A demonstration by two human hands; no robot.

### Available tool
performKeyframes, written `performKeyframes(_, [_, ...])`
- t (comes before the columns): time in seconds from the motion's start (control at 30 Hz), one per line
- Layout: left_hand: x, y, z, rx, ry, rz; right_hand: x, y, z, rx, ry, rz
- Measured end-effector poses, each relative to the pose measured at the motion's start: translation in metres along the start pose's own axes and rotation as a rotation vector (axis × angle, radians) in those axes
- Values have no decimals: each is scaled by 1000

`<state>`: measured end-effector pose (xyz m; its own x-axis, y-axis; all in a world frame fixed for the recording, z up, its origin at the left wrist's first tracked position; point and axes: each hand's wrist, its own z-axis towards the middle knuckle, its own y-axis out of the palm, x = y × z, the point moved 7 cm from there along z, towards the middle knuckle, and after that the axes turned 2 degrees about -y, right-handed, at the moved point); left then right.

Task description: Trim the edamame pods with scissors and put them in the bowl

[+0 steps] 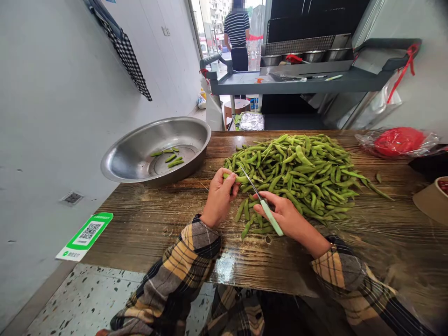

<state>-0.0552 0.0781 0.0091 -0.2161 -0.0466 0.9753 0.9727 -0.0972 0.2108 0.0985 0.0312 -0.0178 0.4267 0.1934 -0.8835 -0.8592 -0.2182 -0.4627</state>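
By pod heap [311, 175]: left hand [220, 196] holds pod [241, 179]; right hand [284, 213], bladed tool [270, 217].

Clock positions are referenced to frame centre. Exposure: bright overall. Daylight enters through the glass door [217, 32] at 12 o'clock, where the outdoor view is partly washed out. Glare: white reflection on the wooden tabletop [150, 233] at 6 o'clock; softer highlights on the stainless-steel basin [136, 147] at 9 o'clock. Shadow: deep beneath the utility cart [304, 85] at 2 o'clock. Focus: green bean pods [308, 179] at 3 o'clock are sharp; tabletop grain at 4 o'clock is smeared. Distortion: wide-angle stretching toward the outer edges.
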Motion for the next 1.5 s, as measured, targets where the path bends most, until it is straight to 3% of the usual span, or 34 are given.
performKeyframes(0.23, [0, -3, 0, 31, 38, 103, 4, 3, 0, 2, 71, 166])
performKeyframes(0.4, [-4, -11, 9, -23, -81, 24, 10, -5, 1, 45, 183, 420])
performKeyframes(0.57, [-4, 0, 12, -292, 4, 521, 16, -15, 3, 126, 196, 587])
performKeyframes(0.67, [-15, 7, 7, -403, 55, 826, 16, -15, 4, 119, 195, 592])
performKeyframes(0.8, [-29, 8, 1, -432, 64, 1039, 14, -14, 4, 113, 191, 581])
performKeyframes(0.97, [-32, 11, -2, -458, 122, 1105, 14, -14, 5, 115, 199, 586])
performKeyframes(1.13, [-17, 6, 8, -394, 117, 897, 15, -13, 4, 105, 184, 567])
performKeyframes(1.33, [-12, 5, 6, -384, -144, 227, 11, -10, 3, 71, 184, 549])
performKeyframes(1.5, [-16, 5, 5, -335, -211, 37, 6, -5, 2, 9, 163, 480])
